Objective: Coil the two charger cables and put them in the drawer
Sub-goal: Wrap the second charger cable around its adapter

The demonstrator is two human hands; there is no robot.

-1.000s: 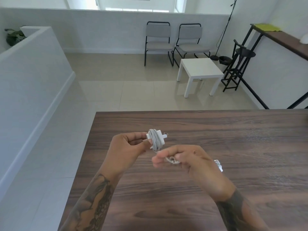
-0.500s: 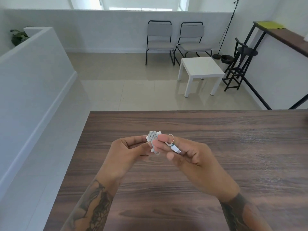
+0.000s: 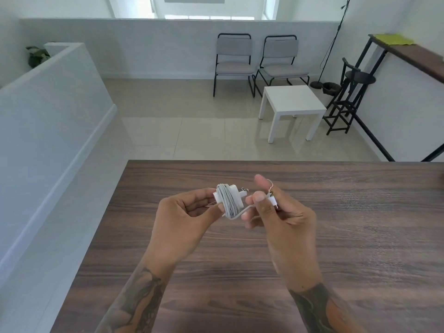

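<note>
A white charger plug with its grey-white cable (image 3: 228,200) wound tightly around it is held above the dark wooden table (image 3: 360,236). My left hand (image 3: 185,219) grips the plug from the left side. My right hand (image 3: 281,212) pinches the cable's free end, with the small white connector (image 3: 273,201) sticking up between thumb and fingers. A short loose length of cable runs from the coil's underside to the right hand. The second cable and the drawer are not in view.
The table's far edge and left edge (image 3: 103,224) drop to a tiled floor. Beyond stand a white side table (image 3: 292,104), two grey chairs (image 3: 234,61), a black stool (image 3: 353,92) and a low white wall (image 3: 48,116) at left.
My right hand has moved a little to the right, away from the coil, drawing out the cable's free end. A white cable that lay on the table by my right wrist earlier is now out of sight.
</note>
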